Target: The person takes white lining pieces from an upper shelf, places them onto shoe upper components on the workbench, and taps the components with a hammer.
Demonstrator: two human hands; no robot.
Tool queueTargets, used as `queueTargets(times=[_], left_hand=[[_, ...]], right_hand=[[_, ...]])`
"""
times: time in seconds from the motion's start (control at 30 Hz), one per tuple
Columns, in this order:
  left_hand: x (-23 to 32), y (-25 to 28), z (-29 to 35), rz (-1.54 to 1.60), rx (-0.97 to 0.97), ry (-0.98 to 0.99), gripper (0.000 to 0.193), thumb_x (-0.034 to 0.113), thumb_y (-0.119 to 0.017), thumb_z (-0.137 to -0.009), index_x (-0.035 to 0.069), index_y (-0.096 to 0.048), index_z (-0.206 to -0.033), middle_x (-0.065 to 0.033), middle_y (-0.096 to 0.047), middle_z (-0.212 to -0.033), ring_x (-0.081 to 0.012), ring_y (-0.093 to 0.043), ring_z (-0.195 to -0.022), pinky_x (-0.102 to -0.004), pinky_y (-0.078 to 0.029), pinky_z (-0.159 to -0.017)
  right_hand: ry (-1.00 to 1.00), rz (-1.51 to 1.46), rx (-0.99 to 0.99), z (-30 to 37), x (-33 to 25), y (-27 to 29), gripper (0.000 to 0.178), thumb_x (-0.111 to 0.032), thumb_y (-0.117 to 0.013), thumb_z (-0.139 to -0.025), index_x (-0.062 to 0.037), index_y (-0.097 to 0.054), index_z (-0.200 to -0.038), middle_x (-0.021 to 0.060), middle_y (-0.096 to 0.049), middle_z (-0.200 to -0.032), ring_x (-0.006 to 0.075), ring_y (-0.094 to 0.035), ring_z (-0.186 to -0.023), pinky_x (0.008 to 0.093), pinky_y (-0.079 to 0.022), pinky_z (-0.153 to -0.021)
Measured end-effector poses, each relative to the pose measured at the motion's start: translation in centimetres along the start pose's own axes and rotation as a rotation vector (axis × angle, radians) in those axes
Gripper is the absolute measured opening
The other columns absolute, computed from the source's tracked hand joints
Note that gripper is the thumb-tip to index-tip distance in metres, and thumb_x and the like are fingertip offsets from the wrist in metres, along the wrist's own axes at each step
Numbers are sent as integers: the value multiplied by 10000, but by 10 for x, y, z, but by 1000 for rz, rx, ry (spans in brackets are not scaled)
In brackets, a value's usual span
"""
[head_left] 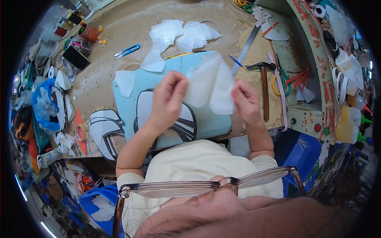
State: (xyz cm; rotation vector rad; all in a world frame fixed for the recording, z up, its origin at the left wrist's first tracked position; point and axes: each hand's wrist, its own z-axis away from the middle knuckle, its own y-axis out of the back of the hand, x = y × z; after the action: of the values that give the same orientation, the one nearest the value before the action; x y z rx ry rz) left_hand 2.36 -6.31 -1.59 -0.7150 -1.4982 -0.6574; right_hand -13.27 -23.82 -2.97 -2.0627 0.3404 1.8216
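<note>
Over a light blue board (216, 125), both hands hold a thin, translucent white sheet (222, 89) in the air. A line runs down its middle; whether it is folded or two overlapping pieces I cannot tell. My left hand (170, 97) pinches the sheet's left edge, its fingers curled in. On the opposite edge, my right hand (247, 99) grips with thumb and fingers. Black-edged white cut pieces (145, 107) lie on the board, partly behind my left forearm. Similar cut pieces (104, 127) are stacked to the left. One loose white sheet piece (126, 82) rests on the board's left corner.
More white sheet pieces (166, 31) are spread at the back. Blue thread snips (127, 51) lie at the left, near a phone (76, 58). On the right are a steel ruler (247, 49), a hammer (265, 91) and scissors (283, 83). A blue bin (303, 148) stands below.
</note>
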Motion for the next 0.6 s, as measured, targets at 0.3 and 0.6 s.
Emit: queueTargets(times=[0.3,0.6], left_hand=[[-19,80,3,418,209,68,133,164,-421,-990,61,-502,-1016,-7,-596,-888,-79,-567,-833,-226,-444,-774],[-20,46,2,632,-99,300,117,192,-456,-969,83,-496,-956,11,-585,-843,-63,-556,-745,-225,-442,-676]], right_hand=[[-62,1062,-221,19,5,49,189,-138,-673,-804,14,-579,-743,88,-584,-734,205,-563,-692,285,-450,-619],[-246,-230,-187,-24,21,-13,287,-267,-516,-969,-23,-490,-1117,79,-580,-944,100,-559,-743,232,-458,-545]])
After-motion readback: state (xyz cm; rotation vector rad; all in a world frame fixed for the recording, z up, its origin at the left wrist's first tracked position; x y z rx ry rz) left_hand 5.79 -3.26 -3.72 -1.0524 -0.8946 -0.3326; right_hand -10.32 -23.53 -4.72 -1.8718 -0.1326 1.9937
